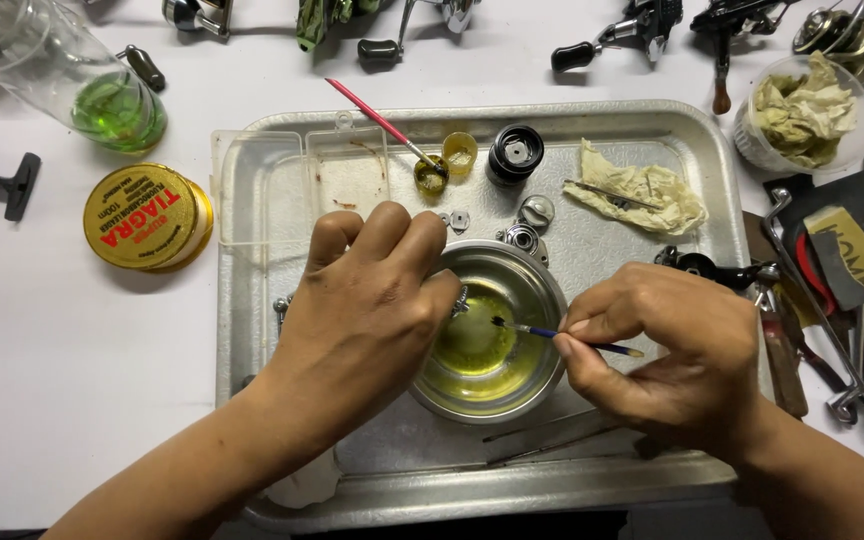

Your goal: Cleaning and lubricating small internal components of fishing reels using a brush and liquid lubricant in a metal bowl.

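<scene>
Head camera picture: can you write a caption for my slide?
Left hand holds a small metal part over a steel bowl of yellow-green liquid while right hand dips a fine brush.

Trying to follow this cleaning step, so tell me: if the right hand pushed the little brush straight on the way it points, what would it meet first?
The right hand aims the small brush leftward, bristle tip over the yellow-green liquid in the metal bowl. Next in line is probably the small part at the left hand fingertips, though depth is unclear.

Only a couple here: a round yellow tin (pixel 146 216) with a red label sits left of the tray, and a yellow paper tag (pixel 855 250) lies among the tools far right.
</scene>
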